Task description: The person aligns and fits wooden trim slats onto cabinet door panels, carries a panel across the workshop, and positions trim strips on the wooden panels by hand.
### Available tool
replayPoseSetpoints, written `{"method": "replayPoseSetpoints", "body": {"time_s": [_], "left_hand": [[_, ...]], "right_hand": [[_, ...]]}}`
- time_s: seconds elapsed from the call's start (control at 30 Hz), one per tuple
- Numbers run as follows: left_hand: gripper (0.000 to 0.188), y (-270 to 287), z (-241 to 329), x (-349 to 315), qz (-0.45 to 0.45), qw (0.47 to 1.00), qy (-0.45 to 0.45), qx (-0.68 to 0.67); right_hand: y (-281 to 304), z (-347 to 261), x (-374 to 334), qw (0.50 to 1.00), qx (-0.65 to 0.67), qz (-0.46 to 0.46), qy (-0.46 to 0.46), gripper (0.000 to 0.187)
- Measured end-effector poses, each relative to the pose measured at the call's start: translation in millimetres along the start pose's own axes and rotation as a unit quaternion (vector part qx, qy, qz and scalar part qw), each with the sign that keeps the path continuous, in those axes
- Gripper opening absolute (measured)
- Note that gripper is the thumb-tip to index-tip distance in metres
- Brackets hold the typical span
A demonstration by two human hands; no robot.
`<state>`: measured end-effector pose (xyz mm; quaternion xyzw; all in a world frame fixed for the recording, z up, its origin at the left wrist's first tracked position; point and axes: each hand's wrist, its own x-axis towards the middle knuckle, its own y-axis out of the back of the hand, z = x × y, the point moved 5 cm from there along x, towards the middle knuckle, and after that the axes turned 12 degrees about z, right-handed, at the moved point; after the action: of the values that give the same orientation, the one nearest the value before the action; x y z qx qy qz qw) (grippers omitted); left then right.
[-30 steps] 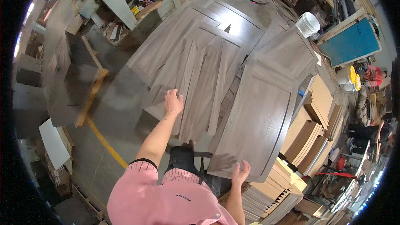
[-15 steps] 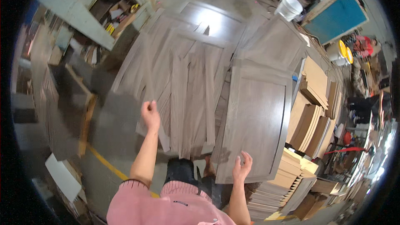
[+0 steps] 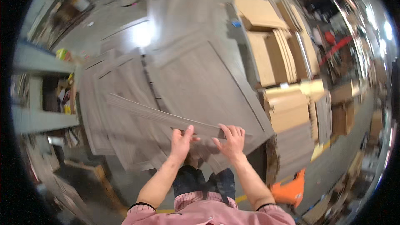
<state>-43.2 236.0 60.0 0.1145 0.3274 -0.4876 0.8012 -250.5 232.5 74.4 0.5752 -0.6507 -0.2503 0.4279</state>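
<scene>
The left hand [image 3: 182, 141] curls its fingers and thumb over the near end of a long grey wooden strip [image 3: 158, 116], gripping it. The right hand [image 3: 231, 141], just to the right, closes on the same strip with fingers over its top edge. The strip runs from the hands out to the far left, lifted above a pile of grey cabinet door panels [image 3: 196, 79]. Stacks of light-brown boards [image 3: 271, 50] stand to the right, and a shelf unit [image 3: 41, 100] at the left.
</scene>
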Motion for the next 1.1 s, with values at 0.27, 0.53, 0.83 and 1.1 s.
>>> {"method": "replayPoseSetpoints", "body": {"time_s": [0.27, 0.53, 0.83, 1.1], "left_hand": [[0.054, -59, 78, 46, -0.046, 0.579, -0.576, 0.575], [0.073, -105, 122, 134, 0.017, 0.366, -0.655, 0.661], [0.07, -141, 102, 174, -0.071, 0.378, -0.675, 0.63], [0.08, -125, 80, 198, -0.064, 0.418, -0.653, 0.629]], "right_hand": [[-5, 110, 13, 0.996, 0.014, 0.077, -0.032, 0.055], [-27, 163, 6, 0.989, 0.05, 0.122, -0.072, 0.054], [-21, 184, -3, 0.981, 0.023, 0.16, -0.103, 0.053], [-23, 177, 3, 0.987, -0.014, 0.131, -0.096, 0.054]]}}
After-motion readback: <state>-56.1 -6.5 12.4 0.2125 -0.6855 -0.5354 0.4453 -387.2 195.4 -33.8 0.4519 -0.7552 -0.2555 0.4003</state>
